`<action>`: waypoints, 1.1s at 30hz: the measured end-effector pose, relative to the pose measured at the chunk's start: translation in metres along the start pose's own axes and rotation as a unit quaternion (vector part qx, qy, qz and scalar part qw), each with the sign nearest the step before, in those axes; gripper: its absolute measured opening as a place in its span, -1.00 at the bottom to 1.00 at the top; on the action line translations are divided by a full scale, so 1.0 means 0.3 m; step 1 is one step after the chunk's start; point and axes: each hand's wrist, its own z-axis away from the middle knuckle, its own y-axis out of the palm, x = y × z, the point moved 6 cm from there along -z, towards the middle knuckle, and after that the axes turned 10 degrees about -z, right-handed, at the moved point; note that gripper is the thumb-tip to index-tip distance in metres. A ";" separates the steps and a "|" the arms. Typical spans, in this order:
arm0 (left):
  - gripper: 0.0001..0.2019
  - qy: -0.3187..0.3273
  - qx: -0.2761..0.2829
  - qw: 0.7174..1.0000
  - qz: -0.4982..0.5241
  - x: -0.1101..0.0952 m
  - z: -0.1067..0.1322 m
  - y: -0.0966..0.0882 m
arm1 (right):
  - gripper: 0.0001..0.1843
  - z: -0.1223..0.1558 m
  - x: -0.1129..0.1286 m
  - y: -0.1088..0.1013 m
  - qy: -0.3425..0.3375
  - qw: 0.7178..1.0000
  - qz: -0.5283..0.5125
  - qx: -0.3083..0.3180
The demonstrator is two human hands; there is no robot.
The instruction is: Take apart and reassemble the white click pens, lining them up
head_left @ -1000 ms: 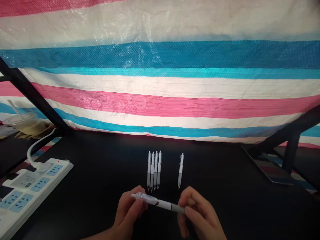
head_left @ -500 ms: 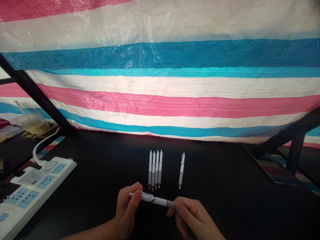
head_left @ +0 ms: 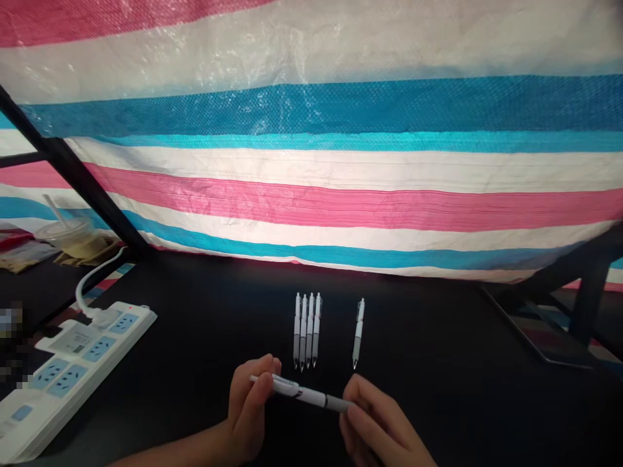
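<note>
Both hands pinch one white pen [head_left: 306,394] lying crosswise: left hand [head_left: 250,415] at the clip end, right hand [head_left: 377,428] at the tip.

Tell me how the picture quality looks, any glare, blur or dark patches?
Head view: glare on the striped tarp near the top; the black table swallows detail; a pixelated patch at the left edge; the held pen looks sharp.

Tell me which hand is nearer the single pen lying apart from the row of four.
Right. The right hand, pinching the held pen, sits just short of the tip of the single pen; the left hand is farther left, short of the row of four.
</note>
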 end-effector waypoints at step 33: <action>-0.70 -0.050 -0.065 0.997 0.004 0.017 0.007 -0.035 | -0.55 -0.050 -0.051 -0.007 0.030 0.995 -0.087 0.034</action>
